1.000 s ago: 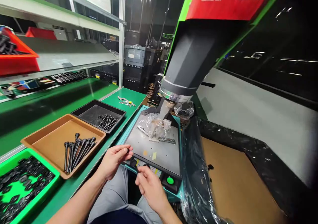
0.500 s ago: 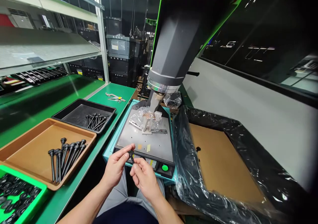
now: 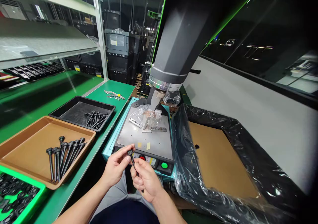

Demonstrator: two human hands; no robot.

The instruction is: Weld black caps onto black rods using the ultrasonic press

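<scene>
My left hand (image 3: pixel 116 166) pinches the head end of a thin black pin (image 3: pixel 132 161) between thumb and fingers. My right hand (image 3: pixel 145 179) is closed around the pin's lower shaft, just below the left. Both hands hover over my lap in front of the press machine's control panel, near its red button (image 3: pixel 142 157) and green button (image 3: pixel 164 165). Behind them lies the machine's grey plate (image 3: pixel 149 141) with a small fixture (image 3: pixel 148 119) wrapped in clear plastic under the press head (image 3: pixel 167 81).
On the green bench to my left stand a brown tray (image 3: pixel 29 144) with several black pins, a black tray (image 3: pixel 72 110) with more pins, and a green bin (image 3: pixel 32 197) of small black parts. A cardboard box lined with black plastic (image 3: pixel 223 157) stands at right.
My hands have come together from apart, and the pin now spans both. The view has shifted right and closer to the machine.
</scene>
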